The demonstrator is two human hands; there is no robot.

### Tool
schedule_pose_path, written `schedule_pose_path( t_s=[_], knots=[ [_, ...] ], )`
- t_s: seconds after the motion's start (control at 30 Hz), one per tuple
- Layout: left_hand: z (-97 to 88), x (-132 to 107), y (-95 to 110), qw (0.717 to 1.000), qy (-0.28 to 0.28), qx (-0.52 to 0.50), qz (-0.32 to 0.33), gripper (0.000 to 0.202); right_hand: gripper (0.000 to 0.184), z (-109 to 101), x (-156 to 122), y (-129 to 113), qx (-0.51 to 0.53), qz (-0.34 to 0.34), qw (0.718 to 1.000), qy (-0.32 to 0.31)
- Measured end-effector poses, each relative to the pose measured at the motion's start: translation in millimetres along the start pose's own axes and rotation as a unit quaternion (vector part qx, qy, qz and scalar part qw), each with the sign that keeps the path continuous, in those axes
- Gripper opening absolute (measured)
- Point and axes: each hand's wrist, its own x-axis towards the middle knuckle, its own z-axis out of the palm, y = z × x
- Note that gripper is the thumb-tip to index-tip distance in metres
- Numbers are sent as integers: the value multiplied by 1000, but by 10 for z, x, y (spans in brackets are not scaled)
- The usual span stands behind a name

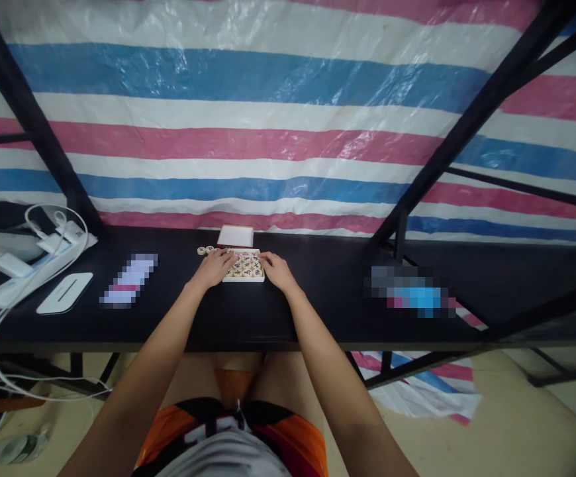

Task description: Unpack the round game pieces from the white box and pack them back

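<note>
A small white tray (257, 278) of round wooden chess pieces (247, 265) with black and red characters sits on the black table (248, 318). My left hand (216, 266) rests on the tray's left side, fingers curled over the pieces. My right hand (275, 268) touches the tray's right edge, fingers bent. Two loose pieces (205, 250) lie just left of the tray, behind my left hand. A white box lid with a red rim (236, 236) lies behind the tray.
White chargers and cables (34, 252) pile at the table's left end, with a flat white oval device (64, 292) beside them. Blurred patches lie left (129, 280) and right (410, 291). A black metal frame (467, 126) and striped tarp (268, 132) stand behind. A bottle (22, 448) lies on the floor.
</note>
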Motion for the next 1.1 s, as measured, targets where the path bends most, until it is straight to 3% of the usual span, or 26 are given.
schedule_pose_path(
  t_s=[0.47,0.7,0.9,1.1],
  knots=[
    [-81,-46,18,998,45,-25,-39,52,23,-2,-4,-6,14,5,1000,-1],
    [-207,-125,-137,972,99,79,-196,36,23,-16,-13,-16,16,3,1000,-7],
    [-213,-159,-182,965,60,96,-236,37,23,-14,-12,-12,16,5,1000,-8],
    [-253,-165,-130,962,67,114,-238,31,23,-6,-6,3,18,4,1000,-4]
  ],
)
